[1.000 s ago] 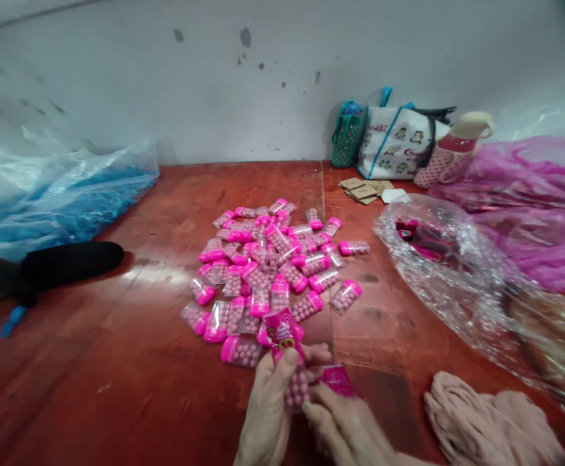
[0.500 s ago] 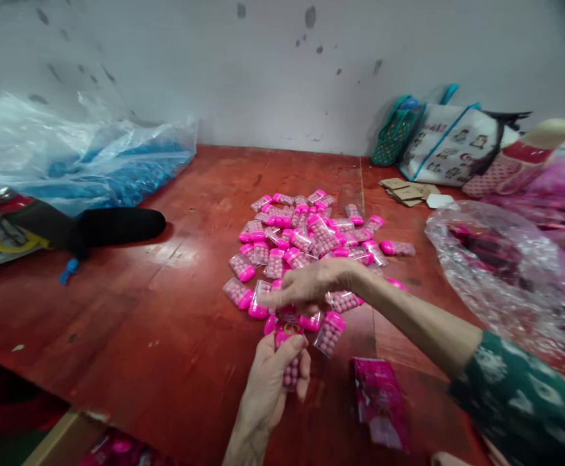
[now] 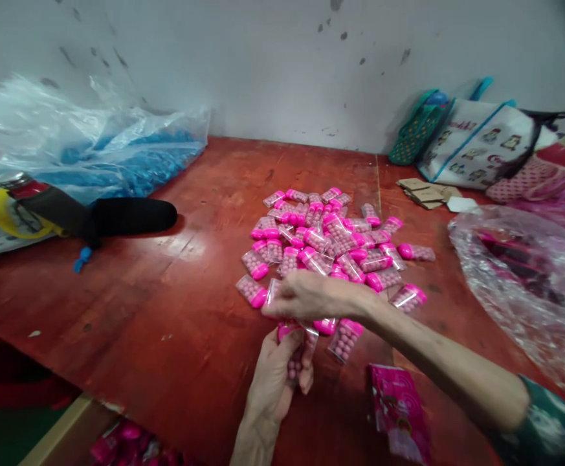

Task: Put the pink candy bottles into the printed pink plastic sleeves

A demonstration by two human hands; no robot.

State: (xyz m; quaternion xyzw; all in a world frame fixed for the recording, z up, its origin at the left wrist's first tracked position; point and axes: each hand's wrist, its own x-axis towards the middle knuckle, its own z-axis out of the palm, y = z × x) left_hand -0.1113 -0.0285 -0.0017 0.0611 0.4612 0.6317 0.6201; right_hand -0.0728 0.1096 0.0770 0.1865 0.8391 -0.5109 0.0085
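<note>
- Left hand [image 3: 275,378] at 6 o'clock, fingers curled tight round a clear candy box [image 3: 296,360] with a pink cap; the box stands roughly upright in the fist.
- Right hand [image 3: 306,296] just above it, at the pile's [image 3: 333,243] near edge, fingertips pinched together over the boxes; what they grip, I cannot tell.
- Pile lies mid-table [image 3: 166,304], toward 12 o'clock from the hands.
- Pink sticker sheet [image 3: 398,414] lies flat at 5 o'clock.
- Clear bag [image 3: 529,285] at 3 o'clock.
- Blue bag [image 3: 117,158] at 10 o'clock.
</note>
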